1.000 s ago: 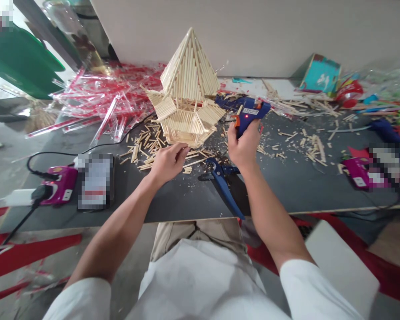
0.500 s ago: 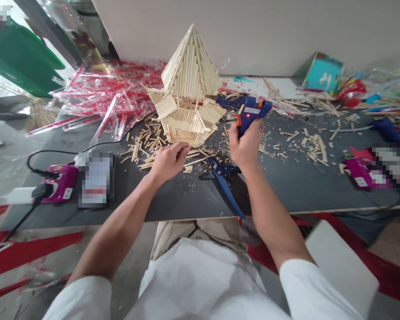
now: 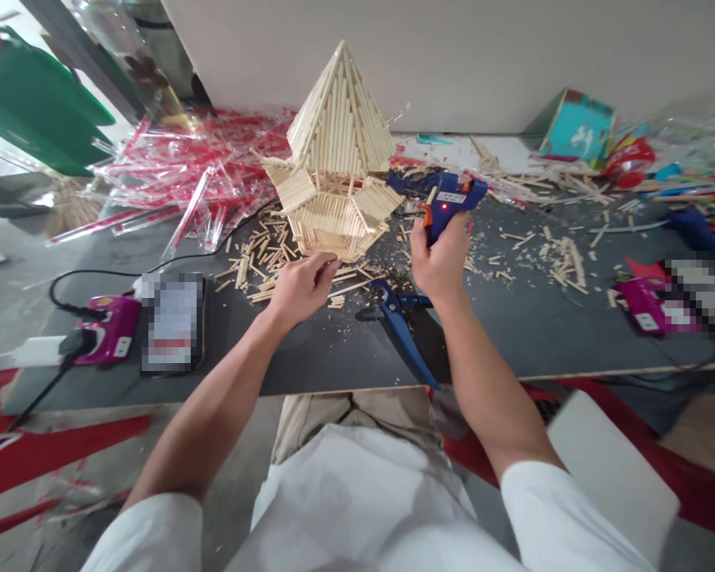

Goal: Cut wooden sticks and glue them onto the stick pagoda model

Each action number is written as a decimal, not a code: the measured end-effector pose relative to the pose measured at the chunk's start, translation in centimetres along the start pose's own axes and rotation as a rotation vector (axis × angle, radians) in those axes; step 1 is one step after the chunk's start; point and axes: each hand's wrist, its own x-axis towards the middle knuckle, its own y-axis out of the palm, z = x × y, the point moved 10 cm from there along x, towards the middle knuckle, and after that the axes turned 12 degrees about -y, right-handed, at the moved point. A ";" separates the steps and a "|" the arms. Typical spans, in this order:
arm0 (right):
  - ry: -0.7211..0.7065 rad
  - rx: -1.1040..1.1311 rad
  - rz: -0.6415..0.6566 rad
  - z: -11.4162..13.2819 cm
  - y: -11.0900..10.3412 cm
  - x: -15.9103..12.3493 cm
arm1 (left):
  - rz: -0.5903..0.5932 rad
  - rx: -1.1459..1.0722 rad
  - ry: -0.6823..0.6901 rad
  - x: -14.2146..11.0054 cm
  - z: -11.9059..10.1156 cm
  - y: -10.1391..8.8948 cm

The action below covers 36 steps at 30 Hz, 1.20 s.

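A model pavilion (image 3: 342,119) made of pale wooden sticks stands upright on the table, with a pointed roof above a flared lower tier. At its front base is my left hand (image 3: 303,287), fingers curled together against the lower edge; whatever they pinch is hidden. My right hand (image 3: 444,258) is wrapped round the grip of a blue hot glue gun (image 3: 451,200) with an orange trigger and a lit red light. The gun's nozzle points left, towards the model and apart from it. Between my forearms lie blue-handled cutters (image 3: 406,338).
Red and clear plastic wrappers (image 3: 214,171) pile up at the back left. Cut sticks (image 3: 268,250) litter the table round the model. A phone (image 3: 171,322) and a purple power socket (image 3: 108,330) with cables lie at left; another purple socket (image 3: 655,306) is at right.
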 end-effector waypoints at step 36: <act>0.243 -0.234 -0.249 -6.8 -8.5 0.7 | 0.319 -0.564 -0.298 0.2 2.0 2.4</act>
